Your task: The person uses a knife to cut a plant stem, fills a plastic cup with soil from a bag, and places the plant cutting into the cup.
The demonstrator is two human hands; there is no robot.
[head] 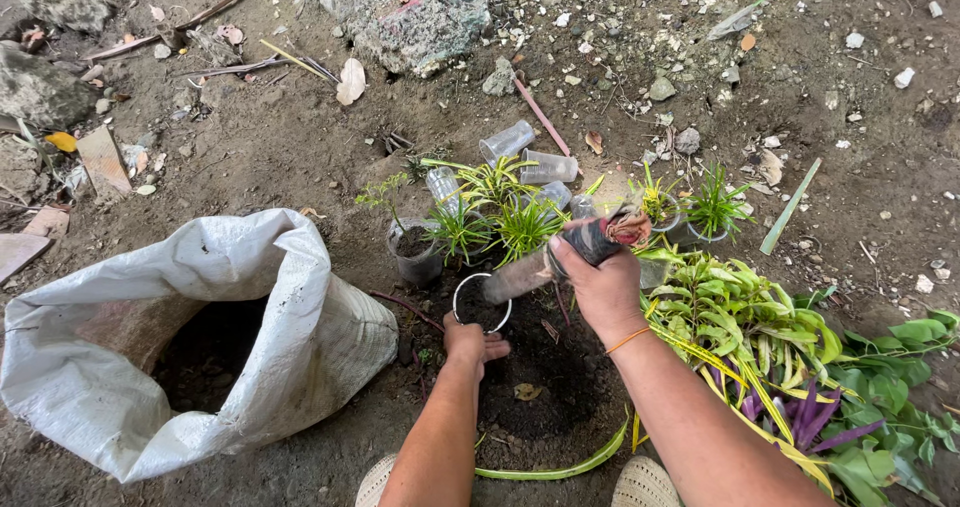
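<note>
On bare dirt ground: left hand (470, 344) steadies clear plastic cup (481, 303), part-filled with dark soil. Right hand (600, 277) clenched round trowel handle (590, 239), blade tipped over cup. White sack (200, 337) open, soil inside. Seedling cups (450, 232) and empty cups (525, 152) behind.

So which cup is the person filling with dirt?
Start at the big white sack on the left. Just right of it lies a dark soil patch, where the left hand grips a clear cup. Unlike nearby cups, it holds soil but no plant.
</note>
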